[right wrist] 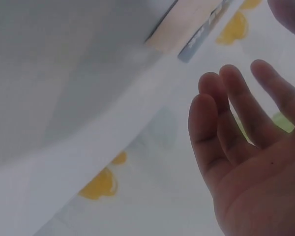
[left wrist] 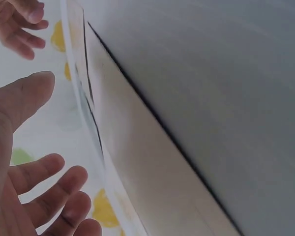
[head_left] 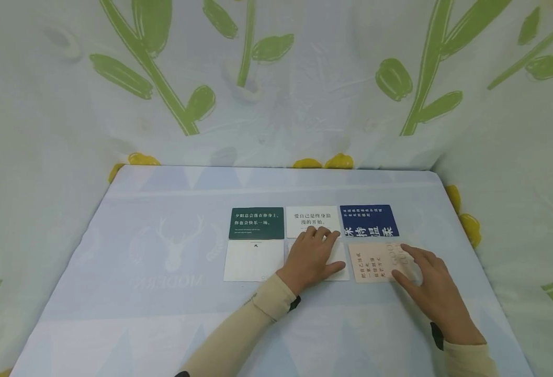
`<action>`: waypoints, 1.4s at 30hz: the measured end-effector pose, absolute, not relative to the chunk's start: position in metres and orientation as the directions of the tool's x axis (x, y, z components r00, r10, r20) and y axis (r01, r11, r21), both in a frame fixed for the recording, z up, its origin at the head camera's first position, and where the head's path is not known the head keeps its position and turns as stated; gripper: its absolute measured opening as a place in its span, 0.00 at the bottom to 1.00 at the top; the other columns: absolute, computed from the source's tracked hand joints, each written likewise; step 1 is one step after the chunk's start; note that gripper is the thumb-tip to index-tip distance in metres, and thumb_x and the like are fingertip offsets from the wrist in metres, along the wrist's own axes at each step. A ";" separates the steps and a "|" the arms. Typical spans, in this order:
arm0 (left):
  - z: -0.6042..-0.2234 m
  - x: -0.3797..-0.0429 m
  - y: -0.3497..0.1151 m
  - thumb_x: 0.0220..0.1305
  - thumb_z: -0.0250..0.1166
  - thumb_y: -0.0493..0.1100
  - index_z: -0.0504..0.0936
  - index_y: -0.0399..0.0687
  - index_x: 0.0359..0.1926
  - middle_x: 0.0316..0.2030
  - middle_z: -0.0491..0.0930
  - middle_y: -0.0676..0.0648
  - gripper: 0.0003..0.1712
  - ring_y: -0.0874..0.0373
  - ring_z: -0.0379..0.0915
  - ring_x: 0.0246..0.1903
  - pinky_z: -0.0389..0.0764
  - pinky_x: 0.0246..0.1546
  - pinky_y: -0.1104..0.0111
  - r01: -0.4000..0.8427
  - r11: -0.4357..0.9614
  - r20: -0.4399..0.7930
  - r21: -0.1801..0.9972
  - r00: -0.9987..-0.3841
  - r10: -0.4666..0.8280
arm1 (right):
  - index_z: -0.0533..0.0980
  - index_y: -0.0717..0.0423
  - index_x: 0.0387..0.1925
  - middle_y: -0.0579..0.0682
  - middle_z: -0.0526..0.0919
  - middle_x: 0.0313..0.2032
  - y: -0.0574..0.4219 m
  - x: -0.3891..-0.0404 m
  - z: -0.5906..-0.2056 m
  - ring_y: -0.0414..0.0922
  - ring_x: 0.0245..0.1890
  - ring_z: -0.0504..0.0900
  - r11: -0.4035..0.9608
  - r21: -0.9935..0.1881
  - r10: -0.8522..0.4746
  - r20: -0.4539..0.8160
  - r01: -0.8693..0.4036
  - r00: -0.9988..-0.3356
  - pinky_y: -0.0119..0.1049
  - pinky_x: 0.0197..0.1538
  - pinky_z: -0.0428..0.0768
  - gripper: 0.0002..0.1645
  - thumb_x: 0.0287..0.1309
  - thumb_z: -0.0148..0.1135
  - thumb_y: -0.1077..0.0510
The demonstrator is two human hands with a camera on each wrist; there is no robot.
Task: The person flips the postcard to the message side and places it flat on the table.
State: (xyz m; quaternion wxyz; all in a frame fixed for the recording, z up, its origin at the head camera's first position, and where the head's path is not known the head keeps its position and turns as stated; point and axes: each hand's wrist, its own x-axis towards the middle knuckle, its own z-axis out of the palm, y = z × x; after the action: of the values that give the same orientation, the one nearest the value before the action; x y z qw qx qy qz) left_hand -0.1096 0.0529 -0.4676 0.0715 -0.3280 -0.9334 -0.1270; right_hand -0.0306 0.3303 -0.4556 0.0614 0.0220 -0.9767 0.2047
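Several printed cards lie flat in two rows. The back row has a green card (head_left: 256,231), a white card with dark text (head_left: 295,212) and a navy card (head_left: 369,220). In front lie a white card with a small dark mark (head_left: 252,264), a mostly covered white card (head_left: 339,273) and a pale pink card (head_left: 375,267). My left hand (head_left: 311,259) is over the middle column, fingers spread and gripping nothing. At the pink card's right end is my right hand (head_left: 433,288), thumb and fingers apart, its palm bare in the right wrist view.
The cards lie on a pale blue tablecloth (head_left: 172,298) with a faint deer-head print. White fabric with green leaf drawings (head_left: 276,104) hangs behind and at both sides of the table.
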 end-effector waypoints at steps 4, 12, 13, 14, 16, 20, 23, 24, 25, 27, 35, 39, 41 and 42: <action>-0.470 -0.111 0.068 0.62 0.66 0.69 0.75 0.47 0.68 0.56 0.80 0.47 0.43 0.52 0.74 0.51 0.77 0.52 0.63 0.651 0.744 0.207 0.148 -0.757 0.620 | 0.65 0.55 0.72 0.68 0.68 0.66 0.337 -0.028 -0.453 0.68 0.63 0.64 0.917 -0.397 -0.002 0.084 -0.035 -0.996 0.69 0.58 0.67 0.46 0.56 0.76 0.54; -0.476 -0.109 0.090 0.58 0.66 0.73 0.68 0.47 0.73 0.63 0.75 0.49 0.51 0.54 0.69 0.55 0.72 0.59 0.63 0.633 0.753 0.084 0.181 -0.773 0.629 | 0.63 0.58 0.73 0.69 0.67 0.67 0.354 -0.024 -0.450 0.70 0.62 0.64 0.927 -0.374 0.006 0.015 0.000 -1.000 0.70 0.58 0.67 0.48 0.55 0.76 0.54; -0.477 -0.109 0.092 0.58 0.66 0.73 0.68 0.47 0.73 0.63 0.74 0.49 0.51 0.54 0.68 0.56 0.71 0.59 0.63 0.633 0.753 0.076 0.179 -0.772 0.631 | 0.63 0.58 0.72 0.69 0.67 0.67 0.356 -0.024 -0.450 0.70 0.61 0.65 0.930 -0.367 0.004 0.009 0.000 -1.000 0.70 0.58 0.67 0.48 0.55 0.76 0.54; -0.477 -0.109 0.093 0.59 0.65 0.73 0.67 0.48 0.73 0.64 0.74 0.49 0.51 0.54 0.68 0.56 0.71 0.60 0.63 0.635 0.753 0.071 0.172 -0.770 0.634 | 0.63 0.59 0.72 0.69 0.67 0.67 0.358 -0.024 -0.449 0.70 0.61 0.65 0.933 -0.361 0.000 0.005 -0.002 -1.000 0.70 0.57 0.67 0.48 0.54 0.76 0.54; -0.477 -0.108 0.095 0.59 0.64 0.74 0.67 0.48 0.73 0.64 0.73 0.49 0.51 0.54 0.68 0.57 0.70 0.60 0.63 0.643 0.751 0.066 0.153 -0.765 0.641 | 0.62 0.59 0.73 0.70 0.67 0.67 0.361 -0.024 -0.449 0.71 0.61 0.65 0.936 -0.351 -0.005 -0.011 -0.001 -1.000 0.70 0.57 0.67 0.49 0.54 0.76 0.53; -0.475 -0.107 0.097 0.59 0.63 0.75 0.68 0.46 0.72 0.63 0.74 0.48 0.51 0.54 0.69 0.57 0.71 0.59 0.63 0.657 0.745 0.077 0.114 -0.753 0.653 | 0.61 0.61 0.73 0.71 0.67 0.67 0.367 -0.026 -0.447 0.72 0.61 0.65 0.937 -0.348 -0.040 -0.014 -0.033 -0.999 0.71 0.57 0.66 0.50 0.54 0.76 0.52; -0.474 -0.106 0.099 0.59 0.64 0.75 0.69 0.46 0.71 0.61 0.75 0.48 0.50 0.54 0.69 0.56 0.72 0.57 0.63 0.660 0.745 0.086 0.097 -0.751 0.654 | 0.61 0.61 0.73 0.72 0.67 0.67 0.371 -0.029 -0.447 0.72 0.62 0.65 0.933 -0.354 -0.070 -0.020 -0.059 -0.997 0.71 0.58 0.66 0.51 0.54 0.76 0.51; -0.474 -0.105 0.100 0.59 0.64 0.74 0.69 0.46 0.70 0.61 0.75 0.48 0.50 0.54 0.69 0.56 0.72 0.57 0.63 0.660 0.745 0.086 0.095 -0.751 0.654 | 0.60 0.61 0.73 0.72 0.67 0.67 0.372 -0.030 -0.447 0.72 0.62 0.65 0.930 -0.360 -0.082 -0.020 -0.069 -0.996 0.71 0.58 0.66 0.51 0.54 0.76 0.51; -0.474 -0.105 0.100 0.59 0.64 0.74 0.69 0.46 0.70 0.61 0.75 0.48 0.50 0.54 0.69 0.56 0.72 0.57 0.64 0.660 0.745 0.084 0.095 -0.752 0.654 | 0.60 0.61 0.74 0.72 0.67 0.67 0.374 -0.032 -0.448 0.72 0.62 0.65 0.927 -0.367 -0.091 -0.028 -0.075 -0.995 0.71 0.58 0.65 0.52 0.55 0.76 0.50; -0.473 -0.105 0.102 0.58 0.65 0.74 0.70 0.46 0.70 0.61 0.75 0.48 0.50 0.54 0.69 0.55 0.72 0.56 0.64 0.659 0.746 0.077 0.097 -0.752 0.655 | 0.60 0.62 0.73 0.72 0.67 0.67 0.376 -0.034 -0.449 0.72 0.62 0.65 0.919 -0.380 -0.117 -0.023 -0.099 -0.993 0.71 0.58 0.65 0.52 0.55 0.76 0.50; -0.472 -0.106 0.105 0.57 0.66 0.73 0.71 0.47 0.70 0.59 0.76 0.49 0.49 0.54 0.68 0.54 0.72 0.56 0.64 0.651 0.756 0.052 0.073 -0.759 0.649 | 0.58 0.60 0.75 0.71 0.66 0.69 0.375 -0.052 -0.450 0.71 0.65 0.62 0.916 -0.376 -0.183 -0.082 -0.139 -0.980 0.71 0.62 0.62 0.58 0.50 0.79 0.49; -0.470 -0.106 0.106 0.57 0.67 0.73 0.72 0.48 0.69 0.59 0.76 0.49 0.49 0.54 0.68 0.53 0.72 0.56 0.64 0.649 0.758 0.047 0.063 -0.760 0.648 | 0.57 0.60 0.76 0.70 0.64 0.70 0.373 -0.060 -0.451 0.72 0.66 0.59 0.922 -0.366 -0.189 -0.147 -0.124 -0.971 0.72 0.63 0.60 0.59 0.50 0.79 0.47; -0.470 -0.106 0.106 0.57 0.67 0.73 0.73 0.48 0.69 0.59 0.76 0.50 0.49 0.55 0.68 0.53 0.72 0.55 0.65 0.648 0.759 0.041 0.065 -0.762 0.647 | 0.57 0.60 0.76 0.71 0.64 0.70 0.373 -0.063 -0.452 0.72 0.66 0.59 0.925 -0.361 -0.192 -0.177 -0.118 -0.965 0.72 0.63 0.59 0.59 0.51 0.78 0.46; -0.469 -0.106 0.106 0.57 0.67 0.73 0.73 0.48 0.69 0.59 0.76 0.50 0.48 0.55 0.68 0.53 0.72 0.55 0.65 0.647 0.759 0.037 0.067 -0.762 0.646 | 0.57 0.61 0.76 0.71 0.64 0.70 0.372 -0.064 -0.452 0.72 0.66 0.59 0.927 -0.357 -0.193 -0.190 -0.115 -0.963 0.72 0.63 0.59 0.59 0.50 0.78 0.45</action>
State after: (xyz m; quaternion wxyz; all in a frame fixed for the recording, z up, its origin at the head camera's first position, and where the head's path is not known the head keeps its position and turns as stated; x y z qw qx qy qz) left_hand -0.1059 0.1064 -0.4692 0.0058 -0.3448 -0.9379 -0.0377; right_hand -0.0644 0.3724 -0.4525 -0.1114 0.0789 -0.9753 0.1738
